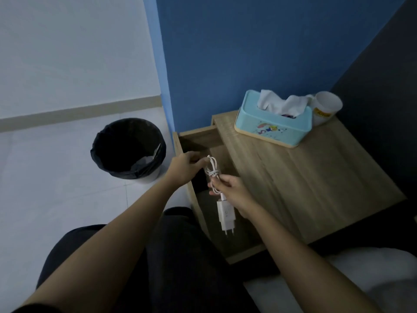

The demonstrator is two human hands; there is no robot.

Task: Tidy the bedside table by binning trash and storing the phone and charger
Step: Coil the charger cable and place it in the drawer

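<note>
Head view is looking down on a light wooden bedside table (316, 177) whose drawer (180, 143) is standing pulled open over the person's lap. Both hands are holding the white charger with its coiled white cable (222, 199) just above that open drawer: the left hand (184, 167) is pinching the upper loop of the cable, and the right hand (233, 190) is closing around the knotted bundle, with the plug block dangling below it.

Judging by the layout, binning appears done: the tabletop is carrying only a turquoise plastic tissue box (274, 125) and a white plastic cup (326, 108) behind it, and pale crumpled scraps are lying inside the round bin lined with a black bag (128, 147) on the floor, well apart from the table. A dark flat shape in the drawer beneath the hands may be the phone, though I cannot tell. What seems left is lowering the charger in and shutting the drawer.
</note>
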